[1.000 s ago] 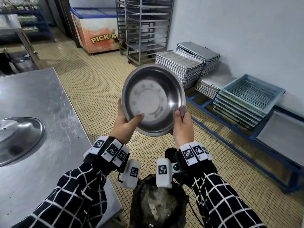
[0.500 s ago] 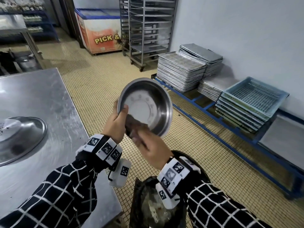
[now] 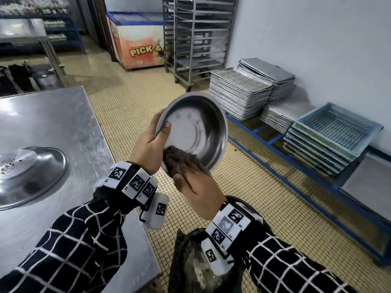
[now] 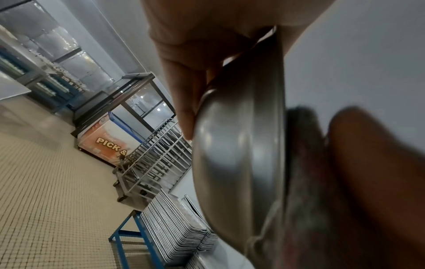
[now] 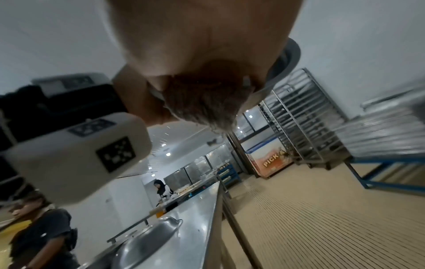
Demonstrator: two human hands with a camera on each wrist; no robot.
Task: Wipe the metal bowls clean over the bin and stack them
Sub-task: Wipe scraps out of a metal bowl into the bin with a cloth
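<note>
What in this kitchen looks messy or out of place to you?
Only the large steel dish on the table: dark crumbs are scattered across it near its left edge. The bowl being wiped with the cloth is tilted deliberately. Nothing looks spilled or damaged.

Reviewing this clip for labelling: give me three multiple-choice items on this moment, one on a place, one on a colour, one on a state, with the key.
1. Where is the black bin bag?
A. on the steel table
B. on the floor below the hands
C. on the blue rack

2. What colour is the cloth?
A. dark brownish
B. bright yellow
C. white

3. How is the metal bowl held?
A. flat on the table
B. upside down on the bin
C. tilted in the air, left hand gripping its rim

Key: 1 B, the bag sits under the wrists beside the table. 2 A, the cloth under the right hand is dark. 3 C, the thumb hooks over the rim while the inside faces the camera.
</note>
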